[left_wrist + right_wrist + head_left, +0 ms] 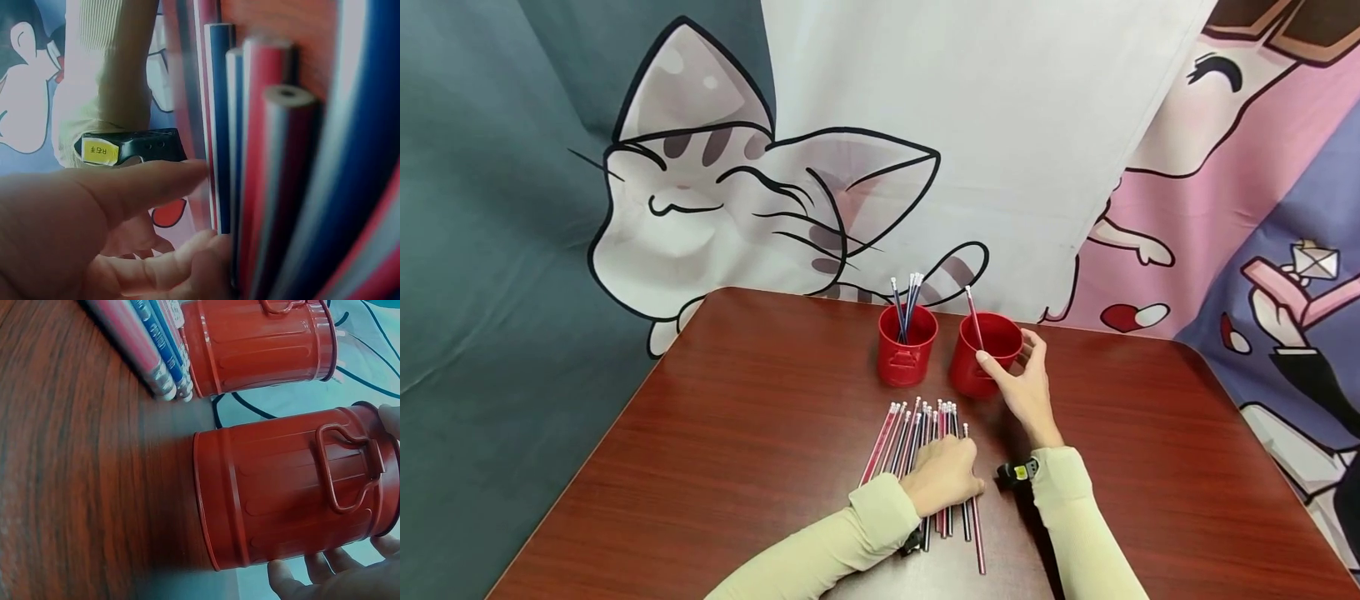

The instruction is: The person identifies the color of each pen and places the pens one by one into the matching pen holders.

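Observation:
My right hand grips the right red bucket near its rim, thumb at the front and fingers round the far right side. One red pencil leans inside that bucket. In the right wrist view, the bucket's wire handle shows, with fingertips against its side. Over the row of pencils lies my left hand, its thumb and fingers pinching the rightmost red pencil. The left wrist view shows the thumb against a red-striped pencil; fingers hide part of it.
Left of the gripped bucket stands another red bucket with several blue pencils in it. Red and dark blue pencils lie side by side on the brown table, erasers pointing away. A cartoon-printed cloth hangs behind the table's back edge.

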`<move>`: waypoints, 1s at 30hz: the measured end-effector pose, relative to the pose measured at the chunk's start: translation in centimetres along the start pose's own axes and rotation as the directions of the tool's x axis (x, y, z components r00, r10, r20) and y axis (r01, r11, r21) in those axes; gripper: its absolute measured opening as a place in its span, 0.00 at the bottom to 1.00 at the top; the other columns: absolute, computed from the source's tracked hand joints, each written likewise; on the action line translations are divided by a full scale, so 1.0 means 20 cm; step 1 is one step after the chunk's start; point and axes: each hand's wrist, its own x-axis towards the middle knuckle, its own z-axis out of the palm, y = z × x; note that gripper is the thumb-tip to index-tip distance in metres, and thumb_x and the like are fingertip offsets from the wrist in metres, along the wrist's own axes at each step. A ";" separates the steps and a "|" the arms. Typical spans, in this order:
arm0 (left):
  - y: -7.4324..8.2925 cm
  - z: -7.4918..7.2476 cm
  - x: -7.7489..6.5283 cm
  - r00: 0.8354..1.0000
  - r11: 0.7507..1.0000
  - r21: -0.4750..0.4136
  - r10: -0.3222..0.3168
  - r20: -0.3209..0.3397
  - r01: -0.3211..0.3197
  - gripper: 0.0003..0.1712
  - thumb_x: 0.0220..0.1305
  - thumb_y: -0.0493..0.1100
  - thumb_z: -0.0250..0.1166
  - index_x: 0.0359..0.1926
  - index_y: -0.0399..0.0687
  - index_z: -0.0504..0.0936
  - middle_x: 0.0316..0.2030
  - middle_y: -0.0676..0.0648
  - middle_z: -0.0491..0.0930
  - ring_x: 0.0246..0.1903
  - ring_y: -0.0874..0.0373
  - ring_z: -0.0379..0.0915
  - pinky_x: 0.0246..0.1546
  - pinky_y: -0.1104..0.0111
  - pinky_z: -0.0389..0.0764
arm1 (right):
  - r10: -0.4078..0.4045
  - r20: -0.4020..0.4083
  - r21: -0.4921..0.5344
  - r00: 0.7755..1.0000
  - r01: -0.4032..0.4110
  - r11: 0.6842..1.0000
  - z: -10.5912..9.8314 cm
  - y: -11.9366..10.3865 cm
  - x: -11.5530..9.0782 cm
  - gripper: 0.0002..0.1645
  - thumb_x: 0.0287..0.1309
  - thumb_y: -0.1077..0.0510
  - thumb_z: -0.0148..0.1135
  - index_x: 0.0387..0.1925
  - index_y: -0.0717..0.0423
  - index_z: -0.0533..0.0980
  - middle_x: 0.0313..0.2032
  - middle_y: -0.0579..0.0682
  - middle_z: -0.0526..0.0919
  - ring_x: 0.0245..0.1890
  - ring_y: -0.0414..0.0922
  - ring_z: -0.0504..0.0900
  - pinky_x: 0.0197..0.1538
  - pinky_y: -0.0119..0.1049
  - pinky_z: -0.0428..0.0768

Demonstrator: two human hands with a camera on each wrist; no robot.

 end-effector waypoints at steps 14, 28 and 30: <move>0.06 0.00 0.02 0.996 0.997 0.059 -0.061 0.064 0.057 0.12 0.41 0.40 0.65 0.11 0.52 0.71 0.15 0.50 0.73 0.14 0.59 0.65 0.10 0.65 0.64 | -0.001 0.005 -0.008 1.000 0.001 1.000 0.00 0.01 0.00 0.49 0.47 0.45 0.68 0.64 0.48 0.51 0.60 0.53 0.63 0.59 0.51 0.62 0.58 0.50 0.69; -0.06 -0.14 0.05 0.995 0.955 -0.291 0.035 -0.096 -0.062 0.12 0.56 0.37 0.56 0.17 0.48 0.68 0.12 0.54 0.65 0.13 0.62 0.60 0.13 0.73 0.63 | -0.004 -0.017 -0.040 1.000 0.003 0.999 0.00 0.01 0.01 0.48 0.46 0.44 0.68 0.64 0.47 0.53 0.58 0.54 0.65 0.59 0.52 0.64 0.58 0.54 0.67; -0.06 -0.15 0.04 0.990 0.947 -0.304 0.065 -0.125 -0.100 0.10 0.58 0.36 0.55 0.21 0.47 0.68 0.14 0.54 0.65 0.14 0.63 0.60 0.14 0.74 0.63 | -0.004 -0.018 -0.042 1.000 0.003 0.999 0.00 0.02 0.01 0.48 0.46 0.44 0.68 0.64 0.48 0.53 0.59 0.54 0.65 0.59 0.52 0.64 0.58 0.54 0.67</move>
